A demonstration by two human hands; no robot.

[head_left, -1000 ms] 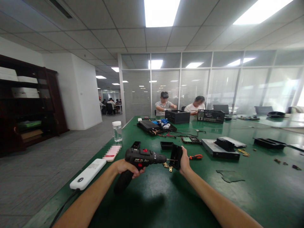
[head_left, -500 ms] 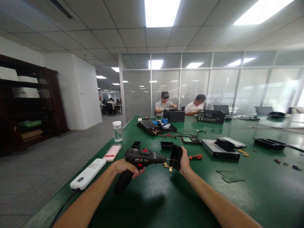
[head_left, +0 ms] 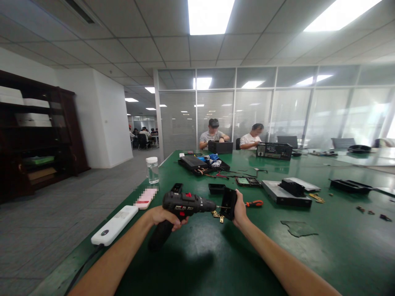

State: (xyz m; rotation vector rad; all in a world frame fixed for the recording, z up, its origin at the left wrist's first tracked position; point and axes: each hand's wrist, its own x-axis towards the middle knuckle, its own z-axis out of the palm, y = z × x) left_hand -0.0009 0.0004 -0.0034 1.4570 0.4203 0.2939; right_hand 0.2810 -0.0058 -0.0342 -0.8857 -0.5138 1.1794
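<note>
My left hand [head_left: 168, 218] is wrapped round the grip of a black cordless drill [head_left: 185, 203], which points right. The drill's thin bit reaches a black plastic part [head_left: 227, 203]. That part stands upright in my right hand [head_left: 239, 209], whose fingers are closed on its right side. Under the bit, small brass pieces [head_left: 221, 218] lie on the green table. An orange and black screwdriver [head_left: 254, 204] lies just right of my right hand. Behind the plastic part sits a small black tray [head_left: 217, 188]; another black part [head_left: 177, 188] shows behind the drill.
On the left are a white power strip [head_left: 115, 225], a pink phone [head_left: 147, 199] and a clear jar [head_left: 152, 172]. A flat metal drive [head_left: 286, 195] and a glass piece [head_left: 298, 228] lie right. Two people sit across the table near black cases [head_left: 274, 151].
Across the table, one person's black case has shifted slightly left and the other person's head has moved. My hands, the drill and the black part look unmoved.
</note>
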